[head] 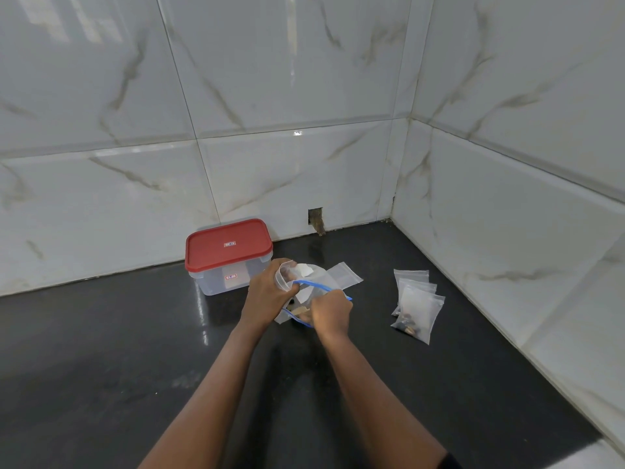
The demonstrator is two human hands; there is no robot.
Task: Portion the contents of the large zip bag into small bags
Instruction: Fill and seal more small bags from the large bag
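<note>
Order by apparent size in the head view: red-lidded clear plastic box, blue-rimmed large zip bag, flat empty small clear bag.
1. Red-lidded clear plastic box.
2. Blue-rimmed large zip bag, partly covered, so close.
3. Flat empty small clear bag.

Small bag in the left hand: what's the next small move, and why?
Probably bring the right hand to the small bag and drop pieces in. The left hand holds it open beside the large zip bag, and the right hand is curled at that bag's mouth; what it grips is hidden.
</note>
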